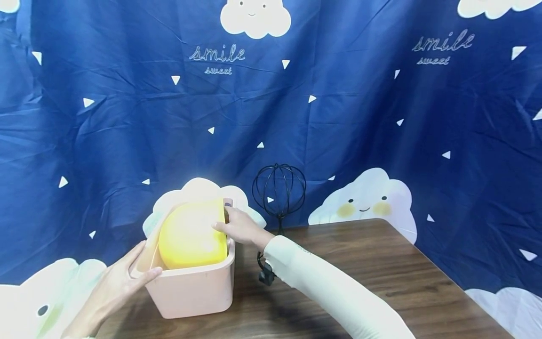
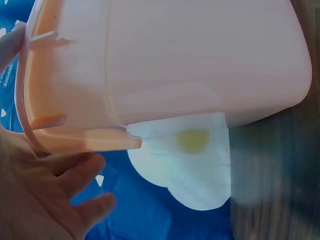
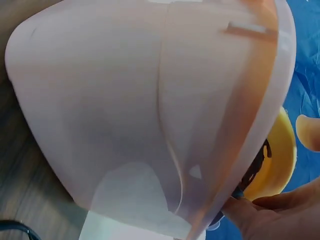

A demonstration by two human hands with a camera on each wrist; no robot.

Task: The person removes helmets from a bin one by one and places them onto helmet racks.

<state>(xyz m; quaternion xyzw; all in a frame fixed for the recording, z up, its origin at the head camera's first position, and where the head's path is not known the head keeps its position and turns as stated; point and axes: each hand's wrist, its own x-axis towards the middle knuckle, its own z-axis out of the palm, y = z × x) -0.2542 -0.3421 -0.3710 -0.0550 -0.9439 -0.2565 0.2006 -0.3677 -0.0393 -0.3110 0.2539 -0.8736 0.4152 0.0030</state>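
A pink plastic bin point(image 1: 192, 294) stands on the left of the table. My left hand point(image 1: 120, 280) holds its left end, thumb over the rim and fingers beneath it; the left wrist view shows those fingers loosely bent. A yellow bowl point(image 1: 190, 238) lies tipped on its side in the bin, its open side facing right. At the bowl's rim, my right hand point(image 1: 243, 226) grips with the thumb on the outside and the fingers reaching inside. Near those fingers, a dark object point(image 3: 256, 167) shows within the bowl in the right wrist view; its kind is unclear.
A black wire globe on a stem point(image 1: 280, 217) rises behind my right forearm, its lower part hidden. The brown wooden table point(image 1: 360, 254) extends right. A blue cloth point(image 1: 360, 94) with clouds hangs behind. A small black device point(image 1: 267, 274) sits at my right wrist.
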